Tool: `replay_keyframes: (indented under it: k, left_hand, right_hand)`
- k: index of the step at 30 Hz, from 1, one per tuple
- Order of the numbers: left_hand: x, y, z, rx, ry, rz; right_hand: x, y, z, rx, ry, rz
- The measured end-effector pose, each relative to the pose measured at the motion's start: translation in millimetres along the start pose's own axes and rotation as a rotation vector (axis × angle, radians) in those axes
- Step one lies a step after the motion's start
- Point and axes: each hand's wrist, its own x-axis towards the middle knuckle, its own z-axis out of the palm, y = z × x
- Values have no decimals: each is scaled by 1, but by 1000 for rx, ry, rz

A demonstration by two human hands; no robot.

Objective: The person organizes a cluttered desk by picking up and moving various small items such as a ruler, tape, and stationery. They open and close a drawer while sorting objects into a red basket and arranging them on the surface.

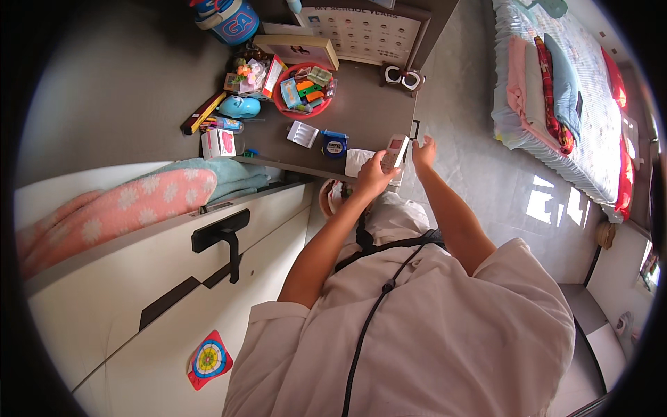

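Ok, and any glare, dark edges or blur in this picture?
Head view: sunlit patches on the grey floor wash out white; corners fall to black; the white remote in the left hand shows its buttons only indistinctly.

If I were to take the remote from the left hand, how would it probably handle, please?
The remote will probably feel stiff: its casing looks like hard plastic and shows no bend in the left hand. It is likely light, being small enough for that one hand to grip. Its long, boxy shape suggests sliding rather than rolling.
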Motion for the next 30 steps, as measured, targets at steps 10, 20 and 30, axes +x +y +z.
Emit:
replay_keyframes:
  k: [10,20,30]
  left_hand:
    - [-13,8,21,59,-33,-77]
    - [-7,23,53,-33,-51,-157]
    - [-13,41,58,-49,-95,-248]
  right_hand:
    - [23,13,32,812,-457,884]
    - [65,55,-11,791,-574,850]
    - [51,6,16,930,-831,860]
